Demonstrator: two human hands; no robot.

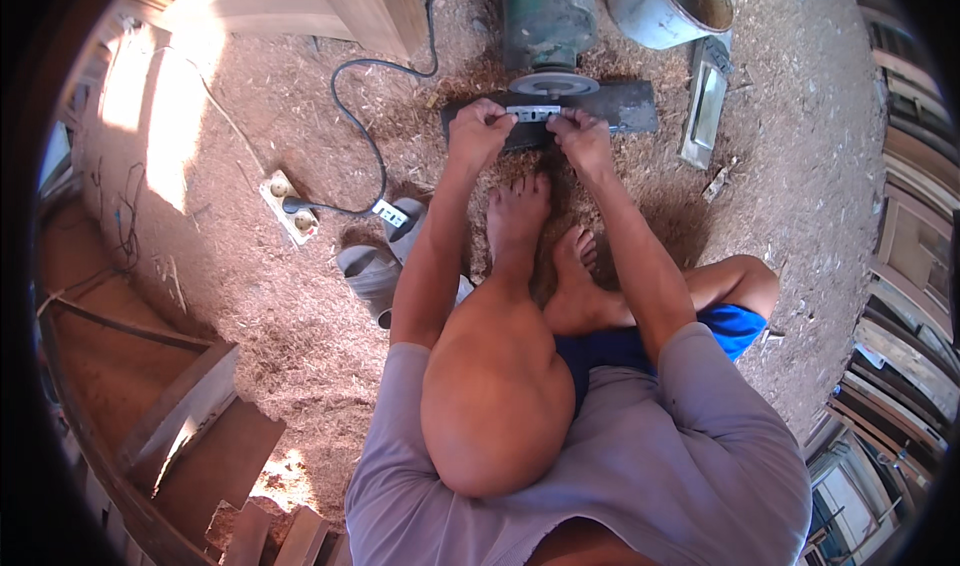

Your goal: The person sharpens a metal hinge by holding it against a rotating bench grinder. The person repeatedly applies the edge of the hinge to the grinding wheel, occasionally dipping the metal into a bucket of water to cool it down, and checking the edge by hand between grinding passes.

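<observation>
Head view: a small silver rectangular piece [533,114] with dark slots sits between two hands, its ends partly hidden by fingers. The left hand [478,136] pinches one end and the right hand [583,143] the other, each with a narrow grip. The piece is just beside a thin grey round disc [553,84]; whether they touch is hard to tell. Beneath lies a flat dark plank [633,106], partly covered by the hands. The disc is mounted on a worn green cylindrical motor [549,21], cut off by the upper edge. A stained white round bucket [650,11] stands near it, its contents unclear.

To the left, a dark rubbery cable [363,136] curves to a pale socket strip [275,191] with two round sockets visible. Two grey sandals [370,278] lie near it, one partly behind the forearm, with one pale slotted plate [390,213] by them. Fibrous shavings cover the brown floor [300,326].
</observation>
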